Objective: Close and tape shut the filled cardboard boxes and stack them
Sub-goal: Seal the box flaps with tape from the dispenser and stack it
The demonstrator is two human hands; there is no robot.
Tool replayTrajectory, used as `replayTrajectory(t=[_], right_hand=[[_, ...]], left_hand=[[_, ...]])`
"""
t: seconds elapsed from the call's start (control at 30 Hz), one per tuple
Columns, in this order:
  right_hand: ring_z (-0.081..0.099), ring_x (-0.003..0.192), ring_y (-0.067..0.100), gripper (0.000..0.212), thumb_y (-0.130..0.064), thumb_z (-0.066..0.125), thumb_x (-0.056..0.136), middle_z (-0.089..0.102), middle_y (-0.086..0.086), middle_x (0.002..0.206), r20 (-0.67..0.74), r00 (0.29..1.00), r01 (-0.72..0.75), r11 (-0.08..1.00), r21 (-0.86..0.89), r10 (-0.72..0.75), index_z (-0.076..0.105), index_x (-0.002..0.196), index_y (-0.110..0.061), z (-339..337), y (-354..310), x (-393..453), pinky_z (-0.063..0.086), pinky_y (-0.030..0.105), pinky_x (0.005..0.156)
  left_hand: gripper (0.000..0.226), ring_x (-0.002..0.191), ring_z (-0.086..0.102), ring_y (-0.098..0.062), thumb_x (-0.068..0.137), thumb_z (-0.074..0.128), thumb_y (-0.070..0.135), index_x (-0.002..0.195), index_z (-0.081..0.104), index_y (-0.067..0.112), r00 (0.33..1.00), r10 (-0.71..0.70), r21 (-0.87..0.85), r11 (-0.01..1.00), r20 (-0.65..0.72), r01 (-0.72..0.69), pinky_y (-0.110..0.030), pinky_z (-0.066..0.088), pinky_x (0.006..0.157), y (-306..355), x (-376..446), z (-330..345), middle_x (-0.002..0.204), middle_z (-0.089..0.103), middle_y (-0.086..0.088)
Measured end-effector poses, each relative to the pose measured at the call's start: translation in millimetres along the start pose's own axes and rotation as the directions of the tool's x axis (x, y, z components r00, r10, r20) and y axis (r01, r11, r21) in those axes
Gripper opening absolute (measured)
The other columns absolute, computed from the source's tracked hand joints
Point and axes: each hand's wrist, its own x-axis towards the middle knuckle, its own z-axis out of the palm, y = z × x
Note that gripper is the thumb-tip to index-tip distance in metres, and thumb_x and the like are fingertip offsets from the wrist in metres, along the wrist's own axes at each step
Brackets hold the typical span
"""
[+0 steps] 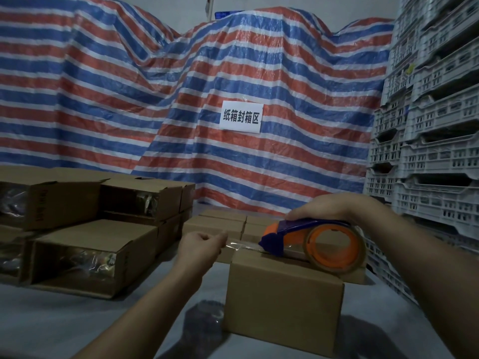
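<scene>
Head view: closed cardboard box (282, 301) sat on the grey bench (77, 320), near centre. Right hand (321, 207) wrapped its grip over the tape dispenser (313, 242) resting on the box top; left hand (201, 246) pinched the clear tape end (241, 245), likely keeping it taut for sealing. Open filled boxes (85, 252) waited at left.

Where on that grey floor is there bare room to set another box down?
Bare grey floor lies between the open boxes at left and the box being taped, around the left hand. A narrower strip runs right of that box, beside the white crates. Behind it, closed boxes crowd up to the striped tarp.
</scene>
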Motion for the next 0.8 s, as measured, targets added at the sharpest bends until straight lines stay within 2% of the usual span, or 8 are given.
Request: replayTrajectory(t=[0.17, 0.3, 0.4, 0.5, 0.57, 0.67, 0.8], right_hand=[[0.059, 0.047, 0.004, 0.043, -0.061, 0.051, 0.097, 0.068, -0.008, 0.061, -0.002, 1.000, -0.007, 0.999, -0.049, 0.007, 0.068, 0.092, -0.022, 0.7, -3.3, 1.8, 0.047, 0.020, 0.058], [0.061, 0.050, 0.004, 0.043, -0.060, 0.051, 0.098, 0.070, -0.007, 0.063, -0.002, 1.000, -0.022, 0.999, -0.033, 0.022, 0.068, 0.096, -0.021, 0.8, -2.6, 4.3, 0.048, 0.019, 0.059], [0.063, 0.053, 0.004, 0.042, -0.060, 0.052, 0.097, 0.071, -0.006, 0.066, -0.003, 1.000, -0.030, 0.999, -0.027, 0.030, 0.069, 0.098, -0.021, 1.0, -1.6, 6.0, 0.050, 0.020, 0.061], [0.062, 0.056, 0.007, 0.044, -0.061, 0.053, 0.096, 0.071, -0.005, 0.069, 0.003, 1.000, -0.016, 0.999, -0.035, 0.016, 0.071, 0.098, -0.021, 1.6, -0.4, 8.2, 0.050, 0.023, 0.068], [0.062, 0.057, 0.007, 0.043, -0.060, 0.053, 0.096, 0.071, -0.005, 0.070, 0.008, 1.000, -0.013, 1.000, -0.025, 0.013, 0.071, 0.098, -0.021, 2.0, 0.1, 9.3, 0.050, 0.024, 0.070], [0.062, 0.054, 0.005, 0.040, -0.058, 0.053, 0.096, 0.071, -0.006, 0.068, 0.012, 1.000, -0.008, 1.000, -0.017, 0.008, 0.070, 0.097, -0.021, 3.4, -0.9, 9.7, 0.049, 0.023, 0.066], [0.062, 0.050, 0.002, 0.038, -0.056, 0.055, 0.096, 0.071, -0.007, 0.064, 0.000, 1.000, -0.015, 1.000, 0.011, 0.015, 0.069, 0.100, -0.021, 4.4, -1.0, 9.3, 0.048, 0.020, 0.059]], left_hand=[[0.029, 0.067, 0.059, -0.020, 0.089, 0.070, 0.031, 0.074, 0.070, 0.008, 1.000, 0.009, 0.029, 1.000, -0.011, -0.009, -0.033, 0.048, 0.064, -5.4, 2.6, 1.2, 0.074, 0.067, -0.013], [0.033, 0.072, 0.059, -0.024, 0.089, 0.069, 0.032, 0.083, 0.071, -0.001, 0.999, 0.008, 0.045, 0.999, -0.031, -0.006, -0.039, 0.052, 0.072, -8.2, 5.4, 4.4, 0.085, 0.069, -0.022], [0.032, 0.067, 0.056, -0.022, 0.089, 0.069, 0.031, 0.077, 0.069, 0.001, 1.000, -0.020, 0.038, 0.999, -0.013, 0.021, -0.034, 0.048, 0.064, -14.0, 8.2, 6.6, 0.075, 0.063, -0.018], [0.025, 0.060, 0.048, -0.017, 0.091, 0.066, 0.029, 0.076, 0.065, 0.009, 0.996, -0.081, 0.027, 0.996, 0.023, 0.080, -0.027, 0.041, 0.054, -21.9, 4.1, 8.3, 0.069, 0.053, -0.007], [0.025, 0.064, 0.047, -0.018, 0.091, 0.066, 0.030, 0.079, 0.061, 0.009, 0.988, -0.136, 0.009, 0.991, 0.069, 0.135, -0.027, 0.042, 0.056, -27.4, -1.0, 11.6, 0.072, 0.052, -0.007], [0.029, 0.070, 0.048, -0.019, 0.091, 0.066, 0.038, 0.088, 0.060, 0.010, 0.963, -0.240, -0.032, 0.969, 0.121, 0.245, -0.028, 0.044, 0.060, -28.4, -10.2, 19.3, 0.080, 0.054, -0.008], [0.035, 0.072, 0.047, -0.018, 0.092, 0.060, 0.049, 0.088, 0.056, 0.014, 0.934, -0.322, -0.004, 0.945, 0.155, 0.326, -0.029, 0.042, 0.064, -23.8, -15.6, 22.1, 0.081, 0.051, -0.007]])
